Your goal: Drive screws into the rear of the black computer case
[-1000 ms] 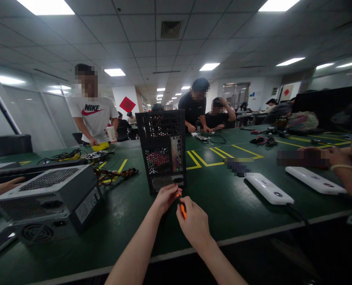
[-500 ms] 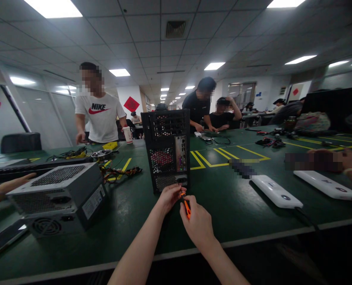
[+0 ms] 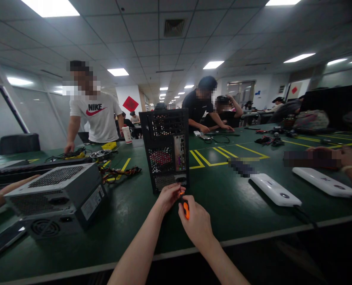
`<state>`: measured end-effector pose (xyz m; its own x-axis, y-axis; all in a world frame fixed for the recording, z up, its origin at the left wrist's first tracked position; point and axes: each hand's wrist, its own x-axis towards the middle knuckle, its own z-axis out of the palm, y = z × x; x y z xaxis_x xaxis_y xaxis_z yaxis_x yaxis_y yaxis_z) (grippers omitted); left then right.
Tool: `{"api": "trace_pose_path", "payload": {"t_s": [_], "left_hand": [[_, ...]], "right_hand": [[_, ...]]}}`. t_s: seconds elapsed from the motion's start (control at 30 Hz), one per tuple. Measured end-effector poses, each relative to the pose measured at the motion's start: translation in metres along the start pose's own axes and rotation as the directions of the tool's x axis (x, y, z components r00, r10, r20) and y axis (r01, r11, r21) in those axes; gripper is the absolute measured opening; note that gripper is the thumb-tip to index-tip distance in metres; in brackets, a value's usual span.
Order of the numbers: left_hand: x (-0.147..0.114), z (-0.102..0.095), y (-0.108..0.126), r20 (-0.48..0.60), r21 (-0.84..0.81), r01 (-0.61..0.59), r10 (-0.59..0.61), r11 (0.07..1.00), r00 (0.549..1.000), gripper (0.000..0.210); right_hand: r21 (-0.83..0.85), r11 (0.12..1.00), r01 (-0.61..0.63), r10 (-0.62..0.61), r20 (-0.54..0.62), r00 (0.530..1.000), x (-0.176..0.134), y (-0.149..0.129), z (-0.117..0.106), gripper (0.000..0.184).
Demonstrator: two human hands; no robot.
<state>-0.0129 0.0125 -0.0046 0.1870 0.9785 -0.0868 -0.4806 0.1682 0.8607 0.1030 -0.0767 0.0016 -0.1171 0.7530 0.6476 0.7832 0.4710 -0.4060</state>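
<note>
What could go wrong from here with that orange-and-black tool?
The right hand grips the orange-and-black tool with its front end at the left hand; a slip might jab that hand. The computer case stands upright just beyond, so a hard push could shift it.

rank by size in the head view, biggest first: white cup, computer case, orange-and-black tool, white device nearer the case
1. computer case
2. white device nearer the case
Unsure: white cup and orange-and-black tool look about alike; the cup is farther off, and the right hand partly hides the tool.
</note>
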Motion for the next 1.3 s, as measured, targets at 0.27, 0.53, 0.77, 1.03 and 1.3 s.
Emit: {"api": "trace_pose_path", "payload": {"t_s": [0.27, 0.53, 0.77, 1.03, 1.3], "left_hand": [[0.0000, 0.0002, -0.0006, -0.022, 0.005, -0.016, 0.016, 1.000, 1.000, 0.020], [0.0002, -0.0002, -0.0015, -0.016, 0.017, -0.012, 0.013, 1.000, 1.000, 0.022], [-0.0004, -0.0001, -0.0008, 0.006, 0.034, -0.014, 0.014, 0.999, 1.000, 0.025], [-0.0043, 0.0035, 0.0027, -0.007, 0.042, 0.004, -0.004, 0.999, 1.000, 0.024], [-0.0038, 0.0041, 0.0009, -0.021, 0.030, -0.013, 0.013, 0.999, 1.000, 0.024]], "right_hand": [[-0.106, 0.990, 0.093, -0.094, -0.009, 0.995, 0.0009, -0.0030, -0.0032, 0.013], [-0.040, 0.999, 0.022, -0.020, 0.037, 0.999, -0.0002, -0.0020, -0.0025, 0.019], [-0.082, 0.995, 0.060, -0.056, 0.049, 0.997, 0.0013, -0.0034, -0.0045, 0.015], [-0.048, 0.998, 0.034, -0.032, 0.026, 0.999, -0.0003, -0.0017, -0.0018, 0.021], [-0.077, 0.992, 0.098, -0.099, -0.017, 0.995, 0.0009, -0.0036, -0.0045, 0.018]]}}
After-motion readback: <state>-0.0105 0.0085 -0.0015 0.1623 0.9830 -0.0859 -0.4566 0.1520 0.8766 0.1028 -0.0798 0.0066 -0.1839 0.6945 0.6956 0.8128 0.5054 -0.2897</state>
